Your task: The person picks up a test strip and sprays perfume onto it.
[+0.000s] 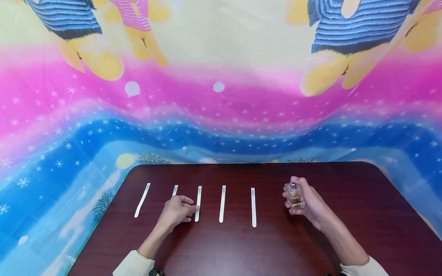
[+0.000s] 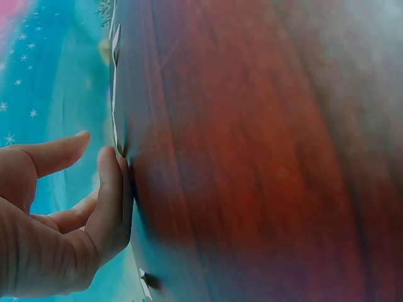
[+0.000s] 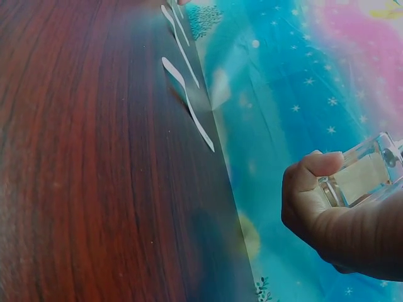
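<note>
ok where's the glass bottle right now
In the head view, the glass bottle is right of centre, in the person's right hand, with the rightmost white strip its nearest neighbour on the left.

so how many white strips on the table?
5, left to right: first strip; second strip, partly behind the left hand; third strip, by that hand's fingertips; fourth strip; fifth strip, nearest the right hand. More could be hidden under the left hand.

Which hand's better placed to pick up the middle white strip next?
Probably the left hand: it's right at the middle white strip, while the right hand is farther off to the side and holding the clear bottle.
</note>
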`<state>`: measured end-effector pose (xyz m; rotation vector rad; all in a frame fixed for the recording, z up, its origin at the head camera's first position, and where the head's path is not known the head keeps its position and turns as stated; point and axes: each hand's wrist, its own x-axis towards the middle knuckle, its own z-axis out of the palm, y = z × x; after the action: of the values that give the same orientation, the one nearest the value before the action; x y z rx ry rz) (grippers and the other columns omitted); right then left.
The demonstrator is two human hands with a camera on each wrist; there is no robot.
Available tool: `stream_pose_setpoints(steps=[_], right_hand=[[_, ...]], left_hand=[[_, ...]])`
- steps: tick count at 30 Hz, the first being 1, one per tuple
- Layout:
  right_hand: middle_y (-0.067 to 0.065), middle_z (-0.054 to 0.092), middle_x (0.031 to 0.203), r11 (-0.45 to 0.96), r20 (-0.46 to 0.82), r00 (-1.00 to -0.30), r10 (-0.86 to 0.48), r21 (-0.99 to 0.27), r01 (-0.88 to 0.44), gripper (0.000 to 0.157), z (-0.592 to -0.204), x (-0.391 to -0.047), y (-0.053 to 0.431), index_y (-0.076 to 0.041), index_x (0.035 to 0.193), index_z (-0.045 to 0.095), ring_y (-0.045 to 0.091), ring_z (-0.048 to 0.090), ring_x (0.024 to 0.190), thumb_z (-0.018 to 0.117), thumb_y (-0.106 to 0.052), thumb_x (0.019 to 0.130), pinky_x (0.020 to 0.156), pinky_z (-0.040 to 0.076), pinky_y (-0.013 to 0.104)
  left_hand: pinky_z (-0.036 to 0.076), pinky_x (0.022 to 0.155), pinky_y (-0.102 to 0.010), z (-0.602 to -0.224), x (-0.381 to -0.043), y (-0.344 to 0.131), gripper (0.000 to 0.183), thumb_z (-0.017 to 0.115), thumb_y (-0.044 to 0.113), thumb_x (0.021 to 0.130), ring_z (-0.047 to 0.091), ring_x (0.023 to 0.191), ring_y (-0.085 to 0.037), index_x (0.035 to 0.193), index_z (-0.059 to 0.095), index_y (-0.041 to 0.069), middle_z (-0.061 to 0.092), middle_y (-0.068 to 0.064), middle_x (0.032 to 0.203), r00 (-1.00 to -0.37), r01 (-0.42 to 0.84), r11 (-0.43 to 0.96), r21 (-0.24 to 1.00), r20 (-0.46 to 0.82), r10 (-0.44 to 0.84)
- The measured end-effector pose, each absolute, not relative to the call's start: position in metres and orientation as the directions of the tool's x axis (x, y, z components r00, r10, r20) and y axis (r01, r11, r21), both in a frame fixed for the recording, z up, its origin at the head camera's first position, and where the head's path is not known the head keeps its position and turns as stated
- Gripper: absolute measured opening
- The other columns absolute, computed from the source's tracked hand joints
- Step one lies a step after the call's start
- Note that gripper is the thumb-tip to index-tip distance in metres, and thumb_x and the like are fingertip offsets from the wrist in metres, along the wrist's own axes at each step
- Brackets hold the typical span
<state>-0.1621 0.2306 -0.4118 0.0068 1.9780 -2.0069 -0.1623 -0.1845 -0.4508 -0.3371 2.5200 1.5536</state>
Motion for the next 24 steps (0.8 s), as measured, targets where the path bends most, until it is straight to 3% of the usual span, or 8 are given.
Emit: stream_pose_setpoints(steps=[8,17,20,24], right_hand=[[-0.006,0.067,0.094,-0.001,-0.219,-0.947,-0.235,-0.974,0.226,0.046,-0.412,-0.162,0.228,-0.022,0.101,0.066,0.011,0.065,0.074,0.033,-0.051,0.115,0.062,0.057,0.025],[-0.005,0.068,0.094,0.001,-0.211,-0.949,-0.234,-0.976,0.217,0.046,-0.412,-0.163,0.225,-0.022,0.100,0.067,0.011,0.065,0.074,0.033,-0.050,0.115,0.061,0.057,0.025],[-0.006,0.068,0.094,0.004,-0.208,-0.950,-0.234,-0.977,0.214,0.046,-0.412,-0.163,0.226,-0.022,0.101,0.067,0.011,0.065,0.074,0.033,-0.050,0.115,0.061,0.057,0.025],[-0.005,0.067,0.095,0.002,-0.211,-0.949,-0.233,-0.976,0.217,0.046,-0.413,-0.163,0.226,-0.022,0.102,0.065,0.011,0.065,0.074,0.032,-0.051,0.115,0.062,0.057,0.025]], left_hand=[[0.065,0.059,-0.030,-0.454,-0.165,-0.180,0.034,0.092,0.009,0.081,0.071,0.060,-0.014,0.104,0.070,-0.005,0.079,-0.008,0.080,-0.973,-0.227,0.570,0.789,-0.206,-0.104],[0.057,0.053,-0.027,-0.454,-0.166,-0.176,0.036,0.094,0.008,0.076,0.066,0.052,-0.010,0.103,0.072,0.003,0.079,0.002,0.076,-0.979,-0.196,0.693,0.693,-0.172,-0.105],[0.056,0.065,-0.030,-0.452,-0.166,-0.175,0.035,0.095,0.009,0.076,0.067,0.054,-0.008,0.103,0.073,0.006,0.078,0.004,0.074,-0.982,-0.182,0.734,0.654,-0.156,-0.104],[0.057,0.086,-0.043,-0.451,-0.167,-0.174,0.032,0.094,0.010,0.076,0.067,0.063,-0.006,0.101,0.075,0.008,0.078,0.007,0.073,-0.986,-0.161,0.777,0.608,-0.137,-0.097]])
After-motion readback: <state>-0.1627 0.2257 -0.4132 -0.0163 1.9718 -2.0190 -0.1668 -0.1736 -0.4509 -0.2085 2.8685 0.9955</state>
